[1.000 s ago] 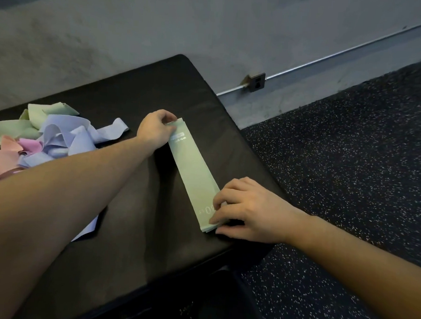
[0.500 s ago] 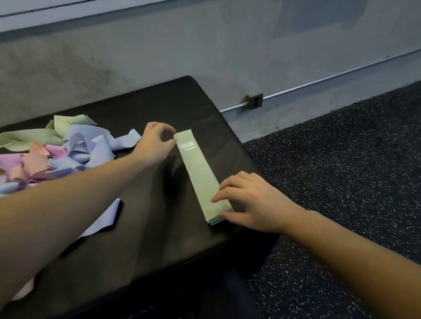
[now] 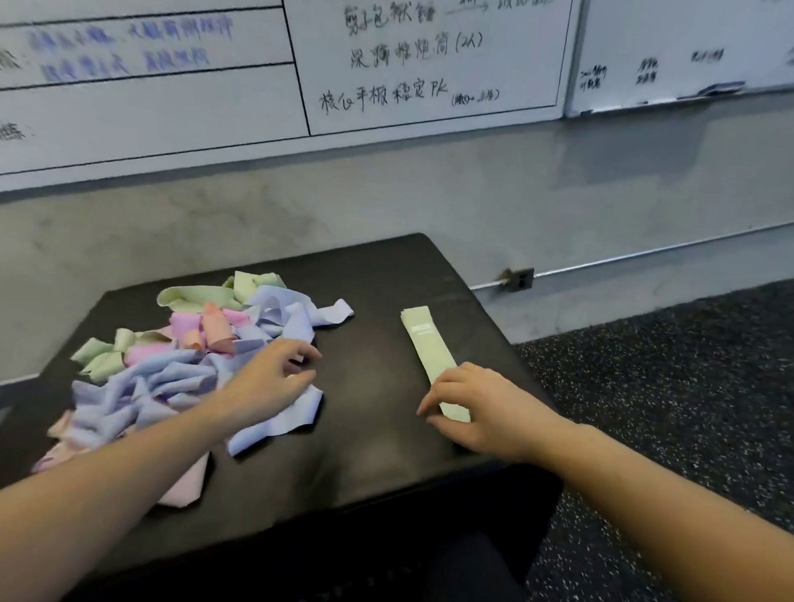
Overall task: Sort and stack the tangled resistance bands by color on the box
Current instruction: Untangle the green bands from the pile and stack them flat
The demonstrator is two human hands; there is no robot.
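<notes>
Two bare forearms reach in from the bottom corners of the frame over the black padded box (image 3: 360, 446), which fills the middle of the picture. The left hand (image 3: 269, 377) is at centre left, palm down, its fingers loosely spread and slightly bent, with the fingertips at the right edge of the tangled pile of bands (image 3: 184, 368); whether it has hold of any strip cannot be told, though nothing is seen pinched. The pile sprawls over the left half of the box top, lilac, pink, peach and pale green loops mixed together. The right hand (image 3: 477, 408) is at centre right, palm down, fingers nearly straight and a little spread, resting flat on the near end of the green band stack (image 3: 427, 348) without curling round it. That stack lies flat near the box's right edge, running from the hand toward the upper centre, well apart from the pile. A whiteboard (image 3: 421, 58) with handwriting covers the wall across the top of the frame, and speckled dark floor (image 3: 684, 408) fills the right side.
</notes>
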